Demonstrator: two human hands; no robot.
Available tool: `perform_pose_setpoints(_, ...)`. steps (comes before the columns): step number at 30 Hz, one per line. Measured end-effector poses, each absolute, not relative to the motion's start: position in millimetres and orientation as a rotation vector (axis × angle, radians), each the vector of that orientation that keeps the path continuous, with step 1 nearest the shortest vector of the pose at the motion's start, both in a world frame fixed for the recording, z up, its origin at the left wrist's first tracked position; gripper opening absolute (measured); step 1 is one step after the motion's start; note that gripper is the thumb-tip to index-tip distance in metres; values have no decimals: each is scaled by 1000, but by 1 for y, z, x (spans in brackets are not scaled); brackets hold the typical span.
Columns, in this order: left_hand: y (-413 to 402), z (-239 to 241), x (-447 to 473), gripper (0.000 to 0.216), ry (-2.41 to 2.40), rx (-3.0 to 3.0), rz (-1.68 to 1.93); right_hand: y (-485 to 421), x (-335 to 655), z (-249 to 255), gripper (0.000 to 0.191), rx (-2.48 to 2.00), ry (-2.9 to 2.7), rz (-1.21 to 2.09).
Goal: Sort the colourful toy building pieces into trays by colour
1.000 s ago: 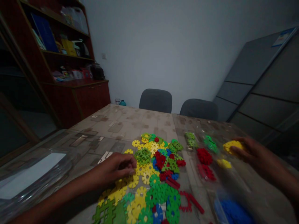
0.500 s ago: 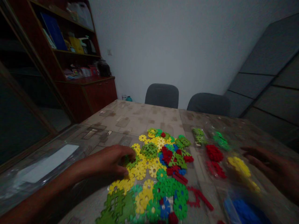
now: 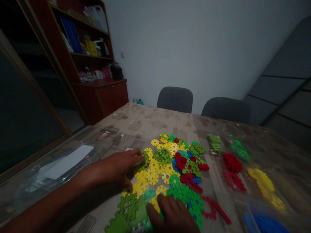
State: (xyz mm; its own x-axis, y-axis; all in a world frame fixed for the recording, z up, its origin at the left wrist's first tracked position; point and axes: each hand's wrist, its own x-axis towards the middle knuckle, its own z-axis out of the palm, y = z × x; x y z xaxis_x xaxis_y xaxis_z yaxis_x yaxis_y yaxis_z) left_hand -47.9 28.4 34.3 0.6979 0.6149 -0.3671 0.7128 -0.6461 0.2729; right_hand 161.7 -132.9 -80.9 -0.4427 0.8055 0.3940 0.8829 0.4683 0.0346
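Observation:
A colourful pile of plastic interlocking pieces lies on the table, with yellow snowflake discs, green snowflake discs and olive-green toothed squares. At the pile's left edge is my left hand, its thumb and fingers apart, the fingertips by a light-green piece. Over the near part of the pile, my right hand reaches in beside the green squares. Its thumb stands apart from bent fingers, and no held piece shows. Red pieces cluster on the pile's right side.
At the right are clear bags of green pieces, red pieces, yellow pieces and blue pieces. A plastic bag with a white card lies at the left. Two grey chairs stand beyond the table.
My right hand has moved left from beside the bags to the near part of the pile. My left hand has spread its thumb and fingers wider. The view has shifted slightly left.

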Motion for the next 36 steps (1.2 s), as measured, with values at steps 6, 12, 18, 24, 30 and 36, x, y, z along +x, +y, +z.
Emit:
perform_pose_setpoints(6,43,21,-48,65,1088,2540,-360,-98,164,-68,24,-1573,-2297,-297)
perform_pose_setpoints(12,52,13,-53,36,1059,2574,-274,-104,99,-83,16,-982,-2329,-368)
perform_pose_setpoints(18,54,11,-53,31,986,2605,-253,-90,96,-82,19,-1059,-2462,-334)
perform_pose_setpoints(24,52,14,-46,22,792,2560,-211,-76,163,-38,45,-1607,-2447,-74)
perform_pose_setpoints(30,40,26,-40,17,839,2484,-234,-106,222,-32,49,-1914,-2322,-120)
perform_pose_setpoints(36,26,31,-39,35,1101,2522,-430,-140,227,-44,70,-1947,-2324,46)
